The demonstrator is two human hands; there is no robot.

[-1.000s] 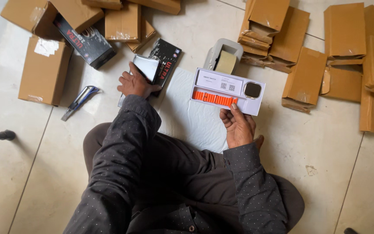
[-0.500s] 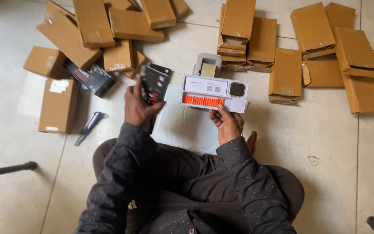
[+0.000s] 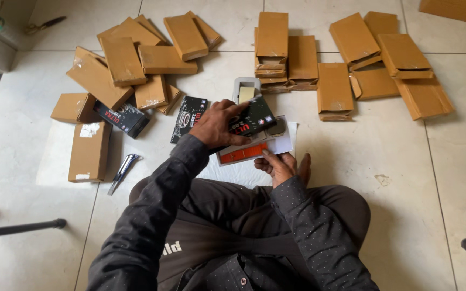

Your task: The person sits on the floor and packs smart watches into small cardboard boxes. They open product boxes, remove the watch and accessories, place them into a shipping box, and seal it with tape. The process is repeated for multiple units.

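The person sits cross-legged on a pale tiled floor. Around the knees lie many flat brown cardboard boxes: one loose pile at the upper left, and a tidier group at the upper right, some of them stacked. Two more brown boxes lie at the far left, with a black printed box between them.

Just in front of the legs, the left hand comes over from above, and its fingers are closed on a black box with red print. This box is held on top of a white carton with an orange stripe. The right hand supports this carton from below; its fingers curl under the near edge and the thumb presses on top. A second black box lies on the floor just beside the left hand, and a small grey tray stands behind the two hands.

I judge that the step in hand is bringing the black box together with the white carton. The next move probably needs both edges lined up squarely while the right hand keeps the carton steady. A small knife-like tool lies near the left knee.
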